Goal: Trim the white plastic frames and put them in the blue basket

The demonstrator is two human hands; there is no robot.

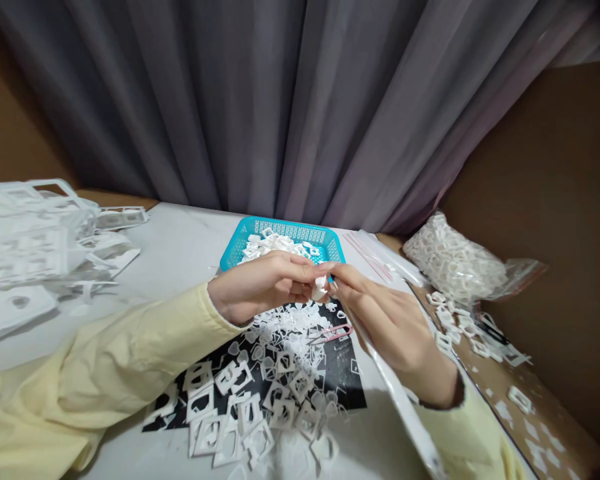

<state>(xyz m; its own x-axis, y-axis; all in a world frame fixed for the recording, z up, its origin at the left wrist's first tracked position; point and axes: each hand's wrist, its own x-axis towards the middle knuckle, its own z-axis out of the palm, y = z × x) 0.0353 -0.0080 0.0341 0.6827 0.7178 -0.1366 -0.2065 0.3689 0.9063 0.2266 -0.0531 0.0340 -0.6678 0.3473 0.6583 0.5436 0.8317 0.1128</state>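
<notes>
My left hand [263, 287] and my right hand [387, 320] meet above the table, fingertips pinched together on one small white plastic piece [321, 288]. Both arms wear pale yellow sleeves. Below the hands lies a black mat [343, 373] strewn with several white square frames [240, 413] and small heart-shaped bits. A pink snipper [333, 333] rests on the mat just under my right hand. Right behind the hands stands a blue basket [325, 235] filled with white pieces.
Stacked white plastic frames [25, 247] fill the left of the white table. A clear bag of white pieces [453, 260] lies at the right, with loose pieces [473, 340] on the brown cardboard. Grey curtain hangs behind. Clear bags [380, 260] lie beside the basket.
</notes>
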